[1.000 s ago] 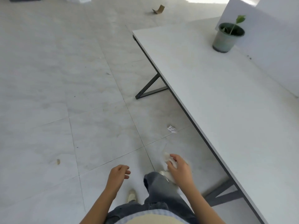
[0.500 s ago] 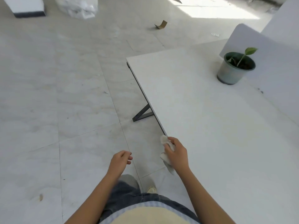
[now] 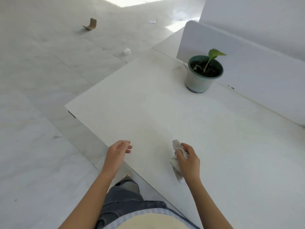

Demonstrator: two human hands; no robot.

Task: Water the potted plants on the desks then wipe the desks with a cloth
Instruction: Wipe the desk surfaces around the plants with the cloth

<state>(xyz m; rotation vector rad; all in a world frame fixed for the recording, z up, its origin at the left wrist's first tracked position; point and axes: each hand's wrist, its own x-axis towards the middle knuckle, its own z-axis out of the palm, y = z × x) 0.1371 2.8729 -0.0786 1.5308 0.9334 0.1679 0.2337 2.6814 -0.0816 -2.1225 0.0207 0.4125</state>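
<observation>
A white desk (image 3: 148, 109) fills the middle and right of the head view. A small seedling in a grey-green pot (image 3: 200, 78) stands at its far side, against a white divider panel. My right hand (image 3: 187, 160) is over the desk near its front edge, shut on a crumpled white cloth (image 3: 176, 147) that sticks out above and below my fingers. My left hand (image 3: 118, 150) hovers at the desk's front edge with curled, slightly parted fingers and holds nothing.
A white divider panel (image 3: 247, 71) runs along the desk's back edge. On the tiled floor to the left lie a bent piece of cardboard (image 3: 91, 23), a small white cap-like object (image 3: 127, 51) and a paper scrap (image 3: 151, 21).
I have come closer to the desk and turned toward it. My right hand with the cloth moved from beside the desk edge to above its top. The pot now looks nearer.
</observation>
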